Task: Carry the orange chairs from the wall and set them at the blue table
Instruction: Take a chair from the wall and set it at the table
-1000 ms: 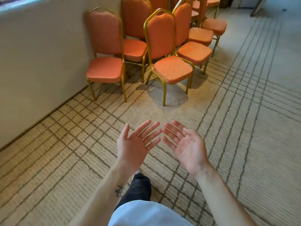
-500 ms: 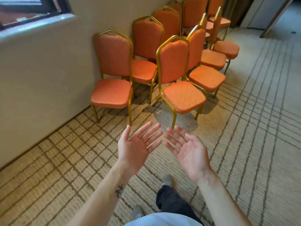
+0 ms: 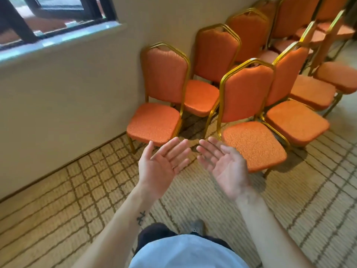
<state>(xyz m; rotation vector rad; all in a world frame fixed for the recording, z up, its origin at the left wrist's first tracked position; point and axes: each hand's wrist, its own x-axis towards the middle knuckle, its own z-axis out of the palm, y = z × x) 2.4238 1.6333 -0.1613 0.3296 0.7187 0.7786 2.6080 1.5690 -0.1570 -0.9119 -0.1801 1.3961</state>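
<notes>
Several orange chairs with gold frames stand in two rows along the beige wall. The nearest one by the wall (image 3: 154, 124) sits left of my hands. Another near chair (image 3: 253, 144) stands just right of them, its seat facing me. My left hand (image 3: 164, 163) is held palm up with straight fingers and holds nothing. My right hand (image 3: 224, 167) is also palm up and empty, its fingertips just short of that chair's seat edge. The blue table is out of view.
The beige wall (image 3: 67, 105) runs along the left with a window (image 3: 54, 14) above it. More orange chairs (image 3: 313, 89) crowd the back right. Patterned beige carpet (image 3: 58, 209) spreads around my feet.
I have walked closer to the chairs, which now sit larger and lower in view. The window has come into sight. Both hands stay palm up and empty.
</notes>
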